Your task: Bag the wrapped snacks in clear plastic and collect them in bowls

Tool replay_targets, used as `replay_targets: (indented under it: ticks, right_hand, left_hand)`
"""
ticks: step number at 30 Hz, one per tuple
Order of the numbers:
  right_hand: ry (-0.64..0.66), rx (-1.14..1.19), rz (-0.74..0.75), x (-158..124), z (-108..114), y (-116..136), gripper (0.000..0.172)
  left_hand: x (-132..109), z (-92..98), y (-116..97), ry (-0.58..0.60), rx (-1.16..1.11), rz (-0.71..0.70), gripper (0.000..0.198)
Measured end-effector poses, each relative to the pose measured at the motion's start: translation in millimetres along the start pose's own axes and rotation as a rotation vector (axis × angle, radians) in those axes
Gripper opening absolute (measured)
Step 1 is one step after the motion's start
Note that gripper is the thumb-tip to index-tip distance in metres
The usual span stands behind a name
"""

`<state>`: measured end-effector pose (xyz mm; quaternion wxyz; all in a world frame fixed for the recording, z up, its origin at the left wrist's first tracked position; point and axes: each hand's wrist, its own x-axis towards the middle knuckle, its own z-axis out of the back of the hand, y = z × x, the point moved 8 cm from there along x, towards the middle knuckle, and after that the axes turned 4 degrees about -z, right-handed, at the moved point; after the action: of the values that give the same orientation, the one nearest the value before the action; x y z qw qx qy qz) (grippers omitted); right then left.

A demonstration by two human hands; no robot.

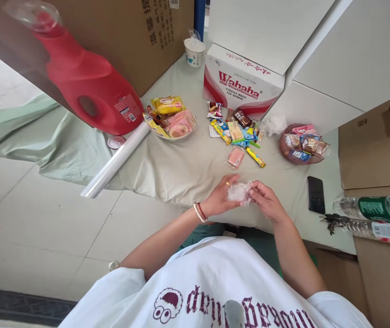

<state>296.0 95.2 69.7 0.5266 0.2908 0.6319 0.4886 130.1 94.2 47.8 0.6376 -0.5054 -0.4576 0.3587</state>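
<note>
A crumpled piece of clear plastic wrap (238,193) is between my two hands, just over the front edge of the cloth-covered table. My left hand (218,198) is curled around its left side, thumb below and fingers above. The fingers of my right hand (266,200) pinch its right end. Whether anything is inside the plastic, I cannot tell. Just beyond my hands lies a pink wrapped snack (235,157). Behind it is a loose pile of small packaged snacks (235,131), with a yellow snack stick (255,156) at its near side.
A snack plate (181,135), long clear plastic roll (114,160) and large red jug (92,86) are left. Farther back stand a paper cup (195,57) and Wahaha box (239,86). Right are a snack bowl (286,152), black phone (316,195), keys (334,222) and water bottles (374,208).
</note>
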Motion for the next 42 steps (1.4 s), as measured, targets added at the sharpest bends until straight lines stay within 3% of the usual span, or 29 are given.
replay_targets:
  ticks: [3, 6, 9, 12, 15, 17, 20, 23, 25, 27, 29, 33, 36, 39, 42]
  right_hand:
    - [-0.054, 0.025, -0.067, -1.3, 10.8, -2.2, 0.044]
    - [-0.116, 0.03, -0.109, -1.7, 27.8, -7.8, 0.046]
    - [-0.157, 0.088, -0.121, -2.8, 31.5, -13.1, 0.046]
    - [-0.152, 0.191, -0.147, -4.1, 18.2, -17.2, 0.043]
    - [-0.106, 0.303, -0.227, -4.3, 0.1, -23.8, 0.041]
    - [-0.085, 0.35, -0.286, -3.2, -4.2, -29.8, 0.041]
    - [-0.186, 0.344, -0.241, 0.5, 17.7, -33.1, 0.042]
    - [-0.452, 0.256, -0.081, -5.1, 60.5, -31.4, 0.045]
    - [-0.538, 0.189, -0.063, -12.1, 71.4, -36.2, 0.045]
    - [-0.491, 0.157, -0.125, -14.6, 59.3, -47.0, 0.046]
    - [-0.398, 0.163, -0.217, -13.3, 32.5, -60.3, 0.048]
    - [-0.345, 0.197, -0.285, -3.1, -7.5, -70.4, 0.051]
    - [-0.298, 0.185, -0.225, 3.3, -8.8, -57.4, 0.051]
    - [-0.168, 0.166, -0.233, -0.3, -2.4, -44.9, 0.048]
    - [-0.034, 0.221, -0.277, -8.9, 0.0, -39.6, 0.045]
  left_hand:
    - [-5.6, 0.2, 22.4, -0.021, -0.281, 0.241, 0.056]
    - [-21.3, 19.8, 41.0, -0.211, -0.402, 0.397, 0.05]
    - [-33.8, 34.7, 45.7, -0.32, -0.364, 0.441, 0.047]
    - [-34.0, 30.6, 37.7, -0.267, -0.343, 0.381, 0.053]
    - [-28.5, 14.4, 30.9, -0.123, -0.271, 0.342, 0.076]
    - [-25.1, 5.0, 30.4, -0.039, -0.203, 0.338, 0.066]
    - [-22.8, -1.8, 34.8, 0.03, -0.233, 0.361, 0.038]
    - [-24.3, 9.3, 42.4, -0.085, -0.299, 0.414, 0.039]
    - [-27.0, 17.0, 44.4, -0.179, -0.309, 0.44, 0.04]
    - [-29.5, 17.6, 41.2, -0.215, -0.304, 0.445, 0.04]
    - [-32.4, 13.0, 34.9, -0.221, -0.31, 0.447, 0.039]
    - [-40.4, 4.6, 23.9, -0.152, -0.347, 0.452, 0.04]
    - [-48.8, 19.9, 25.4, -0.172, -0.388, 0.484, 0.037]
    - [-53.4, 43.4, 27.2, -0.233, -0.47, 0.501, 0.033]
    - [-52.1, 51.0, 24.9, -0.234, -0.651, 0.521, 0.034]
